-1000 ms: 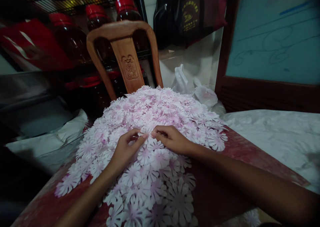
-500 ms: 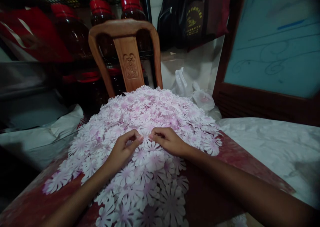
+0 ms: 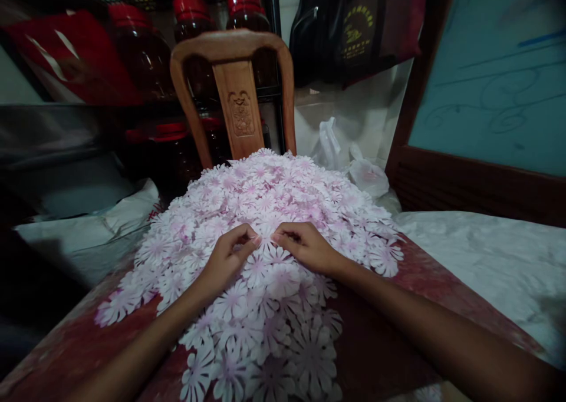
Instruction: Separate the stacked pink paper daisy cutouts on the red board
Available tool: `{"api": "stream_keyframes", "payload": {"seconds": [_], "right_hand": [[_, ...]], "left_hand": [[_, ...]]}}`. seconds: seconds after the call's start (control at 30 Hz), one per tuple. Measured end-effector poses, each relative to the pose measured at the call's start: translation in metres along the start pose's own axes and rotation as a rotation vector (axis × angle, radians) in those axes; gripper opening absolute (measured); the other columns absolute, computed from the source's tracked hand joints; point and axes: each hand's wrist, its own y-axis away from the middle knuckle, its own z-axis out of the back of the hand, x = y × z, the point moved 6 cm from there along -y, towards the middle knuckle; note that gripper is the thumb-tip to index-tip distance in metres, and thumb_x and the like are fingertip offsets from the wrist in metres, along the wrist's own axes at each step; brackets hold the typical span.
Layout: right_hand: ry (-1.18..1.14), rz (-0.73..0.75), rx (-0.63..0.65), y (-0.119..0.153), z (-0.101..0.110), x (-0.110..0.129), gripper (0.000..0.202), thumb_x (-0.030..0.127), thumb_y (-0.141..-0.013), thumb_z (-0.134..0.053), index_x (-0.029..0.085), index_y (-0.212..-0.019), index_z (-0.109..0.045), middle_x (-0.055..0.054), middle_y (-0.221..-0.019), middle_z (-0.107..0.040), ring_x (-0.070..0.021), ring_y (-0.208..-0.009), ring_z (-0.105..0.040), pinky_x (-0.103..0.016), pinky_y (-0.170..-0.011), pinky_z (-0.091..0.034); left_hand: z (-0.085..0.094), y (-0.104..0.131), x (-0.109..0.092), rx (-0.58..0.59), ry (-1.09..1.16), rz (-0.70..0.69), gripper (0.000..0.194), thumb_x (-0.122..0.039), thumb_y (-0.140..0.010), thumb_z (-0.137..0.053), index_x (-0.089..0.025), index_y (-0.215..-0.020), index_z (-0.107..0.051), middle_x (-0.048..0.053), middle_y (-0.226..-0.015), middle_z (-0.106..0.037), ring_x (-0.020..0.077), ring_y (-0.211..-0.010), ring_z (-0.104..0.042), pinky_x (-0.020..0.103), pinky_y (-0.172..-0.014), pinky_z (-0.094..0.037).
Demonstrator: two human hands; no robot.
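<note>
A broad heap of white fabric-like flower cutouts [image 3: 283, 184] with pale pink-purple centres covers much of the table in front of me. Over the middle of the heap, my left hand [image 3: 234, 251] and my right hand [image 3: 305, 246] face each other, a short gap apart. Each pinches thumb against fingertips at the edge of one flower cutout [image 3: 266, 237], which is stretched between them. The fingertips partly hide its petals. More cutouts lie loosely below my hands, towards the table's near edge.
The red table [image 3: 420, 260] shows at both sides of the heap. Behind it stands a carved wooden chair [image 3: 241, 104], before shelves with red-lidded jars [image 3: 148, 54]. White plastic bags [image 3: 367, 175] sit beyond the heap; white sheeting [image 3: 481, 254] lies at right, a white sack [image 3: 110, 213] at left.
The whole view has shifted slightly, so the scene sits a little further right. Both hands keep their pinch on the flower cutout, with almost no movement over the heap.
</note>
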Motion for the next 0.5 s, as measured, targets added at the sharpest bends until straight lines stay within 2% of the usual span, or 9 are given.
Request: {"api": "stream_keyframes", "payload": {"seconds": [0.2, 0.3, 0.43, 0.5], "right_hand": [[-0.011, 0.011, -0.012, 0.0001, 0.0002, 0.0013, 0.031, 0.039, -0.093, -0.050, 0.015, -0.075, -0.059, 0.003, -0.064, -0.047, -0.0092, -0.060, -0.040, -0.023, -0.057, -0.030], [-0.049, 0.002, -0.008, 0.0007, -0.0005, 0.0015, 0.031, 0.039, -0.093, -0.052, 0.015, -0.076, -0.060, 0.002, -0.065, -0.049, -0.0091, -0.061, -0.041, -0.023, -0.057, -0.031], [-0.157, -0.073, 0.051, 0.0018, -0.0058, -0.0009, 0.033, 0.046, -0.089, -0.057, 0.015, -0.081, -0.064, 0.002, -0.065, -0.049, -0.0084, -0.058, -0.039, -0.023, -0.054, -0.029], [-0.194, -0.109, 0.052, 0.0019, -0.0070, -0.0029, 0.033, 0.048, -0.086, -0.061, 0.016, -0.092, -0.065, 0.004, -0.064, -0.046, -0.0081, -0.056, -0.037, -0.023, -0.052, -0.027]], "left_hand": [[0.0003, -0.0006, 0.0048, -0.019, 0.011, 0.010, 0.025, -0.035, -0.089, -0.059, -0.015, -0.073, -0.054, -0.003, -0.067, -0.047, 0.0104, -0.065, -0.041, 0.022, -0.061, -0.031], [0.0008, -0.0011, 0.0064, -0.014, 0.028, 0.019, 0.026, -0.036, -0.088, -0.060, -0.015, -0.072, -0.057, -0.003, -0.064, -0.045, 0.0099, -0.062, -0.039, 0.022, -0.058, -0.030], [0.0053, -0.0020, 0.0053, -0.012, 0.002, -0.012, 0.024, -0.034, -0.088, -0.061, -0.015, -0.074, -0.062, -0.001, -0.068, -0.053, 0.0109, -0.067, -0.045, 0.021, -0.062, -0.034], [0.0081, -0.0023, 0.0039, -0.016, -0.026, -0.045, 0.023, -0.033, -0.087, -0.061, -0.015, -0.074, -0.064, 0.000, -0.071, -0.056, 0.0117, -0.070, -0.048, 0.022, -0.064, -0.036]]}}
